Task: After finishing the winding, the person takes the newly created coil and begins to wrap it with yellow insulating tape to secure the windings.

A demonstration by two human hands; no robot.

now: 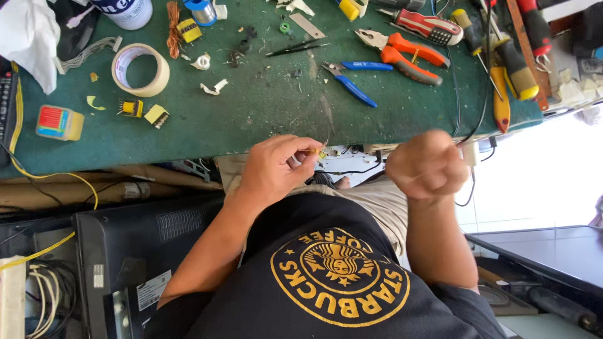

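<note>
Two bare hands are raised over the person's lap, just short of the near edge of the green bench mat point(264, 113). The left hand point(276, 169) pinches a small yellow part point(312, 152) between thumb and fingertips point(295, 147). The other fingers curl loosely, so the part juts out past the tips toward the right hand point(427, 164). The right hand is balled into a tight fist and blurred. I cannot tell whether a fine wire or anything else is inside it. A black cable point(468, 135) runs down past its knuckles, touching or just behind them.

By the look of it, the step in hand is fine work on the yellow part itself, one hand steadying it while the other pulls or twists away from it. Any next move calls for a firm, steady pinch from the left hand, because the part is tiny and only its end shows. The two hands are apart, with the part between them and nearer the left.

On the mat lie a roll of masking tape point(140, 69), blue-handled cutters point(352, 78), orange-handled pliers point(405, 53), and two small yellow coil components point(156, 115), all well apart from the hands.
</note>
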